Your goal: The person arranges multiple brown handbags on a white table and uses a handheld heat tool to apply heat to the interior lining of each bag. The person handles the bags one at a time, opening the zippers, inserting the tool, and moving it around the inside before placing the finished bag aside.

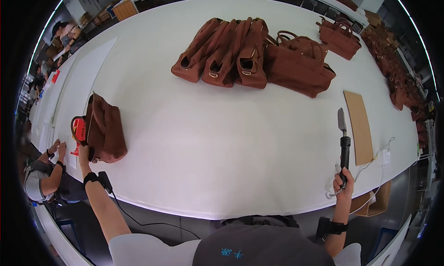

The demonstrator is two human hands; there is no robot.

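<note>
At the left of the table, my left hand (83, 154) is at the near end of a brown handbag (108, 132), beside its looped handle. It seems closed on the bag's edge, though the fingertips are partly hidden. My right hand (343, 180) is wrapped round the black handle of a corded heating iron (342, 120), whose flat metal blade points away from me over the white table. A red and yellow package (79, 128) shows through the bag's handle.
Several brown handbags (296, 69) lie grouped at the far middle, and another handbag (341, 38) stands at the far right. A cardboard strip (358, 127) lies right of the iron. A white cord (382, 173) hangs over the right edge, above an open carton (377, 203). A co-worker (44, 178) is at the left.
</note>
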